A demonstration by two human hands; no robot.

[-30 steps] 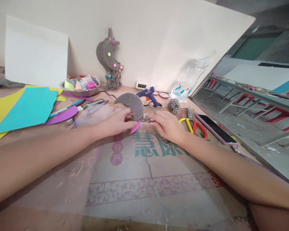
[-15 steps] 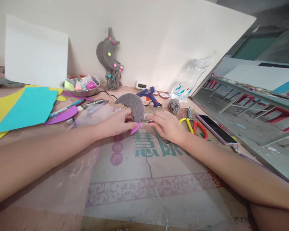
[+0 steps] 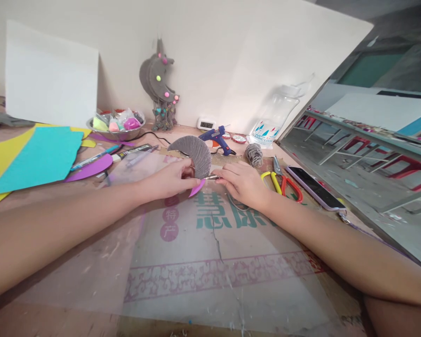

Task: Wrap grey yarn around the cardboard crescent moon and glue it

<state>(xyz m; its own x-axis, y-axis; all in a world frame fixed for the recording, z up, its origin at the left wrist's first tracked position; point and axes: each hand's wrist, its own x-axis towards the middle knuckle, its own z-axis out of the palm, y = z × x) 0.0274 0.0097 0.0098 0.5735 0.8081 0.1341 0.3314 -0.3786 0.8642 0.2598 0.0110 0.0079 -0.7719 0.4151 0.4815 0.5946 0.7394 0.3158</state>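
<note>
My left hand [image 3: 177, 179] is closed around the lower part of a crescent moon [image 3: 196, 152] wrapped in grey yarn, holding it up above the sheet-covered table. A bare purple tip [image 3: 197, 188] of the crescent shows below my left thumb. Just to the right, my right hand [image 3: 240, 182] pinches a thin, slim tool [image 3: 212, 177], whose end reaches the crescent's lower edge. Most of the tool is hidden by my fingers, so its exact kind is unclear. A strand of grey yarn [image 3: 235, 202] curves out beneath my right hand.
Beyond my hands lie a blue glue gun [image 3: 218, 139] and a grey yarn ball [image 3: 254, 154]. Pliers [image 3: 282, 182] and a phone [image 3: 315, 188] are at right. Coloured sheets [image 3: 38, 159] and a bowl [image 3: 115, 134] stand left. A decorated moon hanging [image 3: 157, 84] leans against the back board.
The thin tool in my right hand has shifted slightly left, its end now at the crescent's lower edge. My left hand and the crescent stay almost still.
</note>
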